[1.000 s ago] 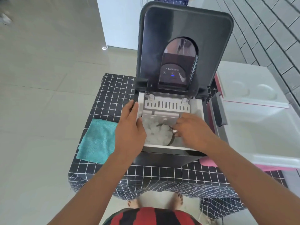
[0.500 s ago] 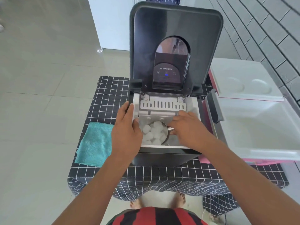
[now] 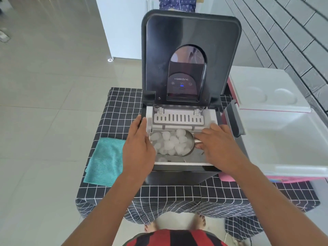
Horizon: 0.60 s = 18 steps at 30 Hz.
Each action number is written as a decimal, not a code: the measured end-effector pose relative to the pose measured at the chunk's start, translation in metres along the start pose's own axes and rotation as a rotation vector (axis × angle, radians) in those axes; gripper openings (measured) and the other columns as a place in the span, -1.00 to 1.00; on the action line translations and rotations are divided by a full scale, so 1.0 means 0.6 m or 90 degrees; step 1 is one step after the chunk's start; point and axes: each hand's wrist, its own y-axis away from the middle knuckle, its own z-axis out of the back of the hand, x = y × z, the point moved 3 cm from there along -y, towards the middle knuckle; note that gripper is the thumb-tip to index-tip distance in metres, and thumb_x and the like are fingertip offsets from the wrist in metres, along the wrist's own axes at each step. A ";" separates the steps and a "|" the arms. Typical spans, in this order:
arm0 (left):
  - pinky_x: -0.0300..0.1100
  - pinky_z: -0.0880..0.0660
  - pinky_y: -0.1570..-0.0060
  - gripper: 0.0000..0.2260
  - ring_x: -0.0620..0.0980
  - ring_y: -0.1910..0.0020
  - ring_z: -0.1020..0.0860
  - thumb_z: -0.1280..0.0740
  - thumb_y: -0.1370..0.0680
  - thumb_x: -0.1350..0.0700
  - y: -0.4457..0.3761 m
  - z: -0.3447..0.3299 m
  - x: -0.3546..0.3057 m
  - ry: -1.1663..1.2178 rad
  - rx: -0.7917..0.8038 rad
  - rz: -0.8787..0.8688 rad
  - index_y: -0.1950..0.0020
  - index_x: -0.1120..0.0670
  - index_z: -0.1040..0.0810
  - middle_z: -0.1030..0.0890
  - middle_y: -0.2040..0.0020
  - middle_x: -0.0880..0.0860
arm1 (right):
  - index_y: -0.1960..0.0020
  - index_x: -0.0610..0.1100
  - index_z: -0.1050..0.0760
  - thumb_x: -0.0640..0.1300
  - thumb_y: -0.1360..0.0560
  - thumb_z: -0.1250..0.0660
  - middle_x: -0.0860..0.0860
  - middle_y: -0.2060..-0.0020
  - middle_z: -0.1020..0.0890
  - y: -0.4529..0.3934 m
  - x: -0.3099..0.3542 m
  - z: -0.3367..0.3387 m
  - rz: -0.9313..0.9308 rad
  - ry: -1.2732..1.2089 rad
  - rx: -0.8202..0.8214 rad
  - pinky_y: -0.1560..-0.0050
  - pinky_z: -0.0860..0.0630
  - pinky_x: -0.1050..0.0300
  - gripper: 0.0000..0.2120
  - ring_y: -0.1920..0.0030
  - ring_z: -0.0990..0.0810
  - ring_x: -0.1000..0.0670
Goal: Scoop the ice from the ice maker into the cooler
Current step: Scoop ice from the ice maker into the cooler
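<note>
Scoop [image 3: 182,144] is up out of the ice bin since a second ago: it was buried low near the bin's front, now it sits higher and level, heaped with ice [image 3: 173,143]. My right hand [image 3: 219,148] has slid back toward the right wall of the ice maker [image 3: 191,110] with it.

Right-hand fingers [image 3: 201,134] are curled round the scoop's metal handle, thumb side on top, palm down (handle mostly hidden under the hand, only a short bright stub shows). Scoop is a round metal cup, open side up, inside the bin opening, not over the cooler.

Left hand [image 3: 140,150] lies flat on the ice maker's left rim, fingers straight and together, tips at the white inner wall, gripping nothing.

A few loose ice pieces sit in the bin below and left of the scoop. Ice maker lid [image 3: 191,55] stands upright, blue light lit on the panel.

Cooler [image 3: 284,139] is just right of the ice maker, touching or nearly so, lid open and leaning back, white inside; I can't see any ice in the part in view. Grey handle [image 3: 234,119] stands up at its near-left edge.

Teal cloth [image 3: 106,160] lies on the table [image 3: 117,107] left of the ice maker, partly over the edge of the black checked tablecloth.
</note>
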 end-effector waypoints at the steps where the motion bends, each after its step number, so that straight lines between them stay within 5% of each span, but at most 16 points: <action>1: -0.28 -0.30 -0.20 -0.56 -0.10 -0.42 -0.33 -0.11 -0.63 0.23 0.000 0.000 0.000 -0.005 0.001 0.000 -0.52 0.10 -0.29 -0.20 -0.55 -0.06 | -0.08 0.03 -0.58 -0.01 -0.50 -0.34 0.14 0.21 -0.56 0.002 -0.002 0.001 -0.010 -0.009 -0.008 -0.05 -0.23 0.04 -0.83 0.03 -0.42 0.00; 7: -0.30 -0.29 -0.19 -0.56 -0.10 -0.42 -0.32 -0.12 -0.62 0.24 -0.001 0.000 0.000 -0.023 0.002 -0.002 -0.52 0.11 -0.29 -0.20 -0.56 -0.06 | -0.10 0.01 -0.59 -0.05 -0.49 -0.37 0.12 0.16 -0.60 0.007 -0.013 0.001 -0.020 -0.031 -0.016 -0.15 -0.20 0.03 -0.80 0.02 -0.44 -0.02; 18: -0.30 -0.31 -0.17 -0.57 -0.12 -0.43 -0.31 -0.10 -0.63 0.24 0.000 0.001 -0.001 -0.020 0.005 0.003 -0.53 0.09 -0.28 -0.19 -0.56 -0.07 | 0.05 -0.13 -0.61 -0.14 -0.44 -0.44 0.04 0.22 -0.55 0.013 -0.033 0.007 -0.020 -0.139 -0.111 -0.02 -0.25 0.17 -0.89 0.14 -0.31 0.02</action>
